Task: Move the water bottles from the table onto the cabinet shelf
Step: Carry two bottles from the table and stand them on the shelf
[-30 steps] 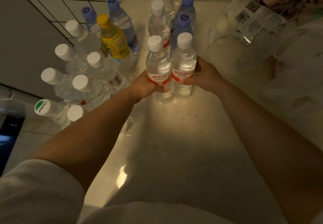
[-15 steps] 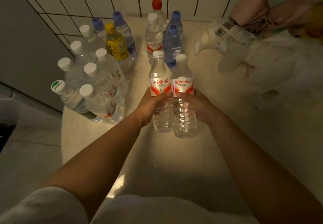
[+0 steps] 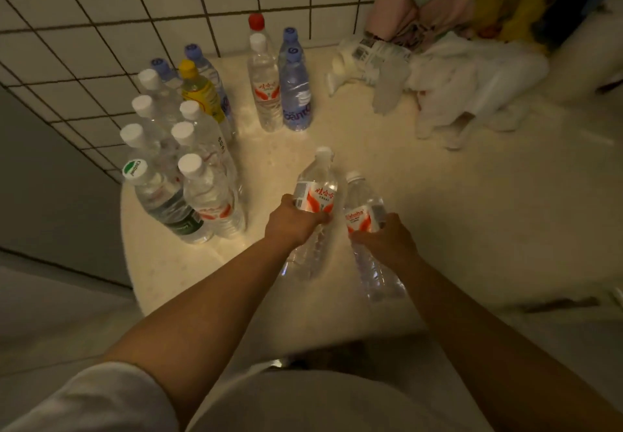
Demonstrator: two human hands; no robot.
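- The pale desk point(image 3: 438, 195) runs from a rounded near-left edge back to a white tiled wall point(image 3: 135, 10).
- A heap of white cloth and plastic bags point(image 3: 472, 88) lies at the desk's far right, with a crumpled wrapper bearing a barcode label point(image 3: 367, 57) at its left end and coloured fabric point(image 3: 455, 0) piled behind it.
- A cluster of clear bottles with white caps point(image 3: 202, 175) stands upright along the desk's left edge; among them are a green-and-white capped bottle point(image 3: 161, 199) at the near corner, a yellow bottle point(image 3: 200, 91) further back, and blue-capped ones behind that, against the wall.
- A second small group point(image 3: 279, 84) stands near the wall at the middle: a red-capped bottle at the back, a white-capped one with a red label, and two blue bottles beside it.
- The left hand point(image 3: 291, 222) is wrapped round the left water bottle point(image 3: 317, 195), fingers curled at the lower edge of its red label, the bottle tilted with its cap pointing away.
- The right hand point(image 3: 387, 243) grips the right water bottle point(image 3: 362, 216) in the same way, just below its label.
- Both held bottles lie side by side above the desk's near middle, close together, well apart from the standing groups.
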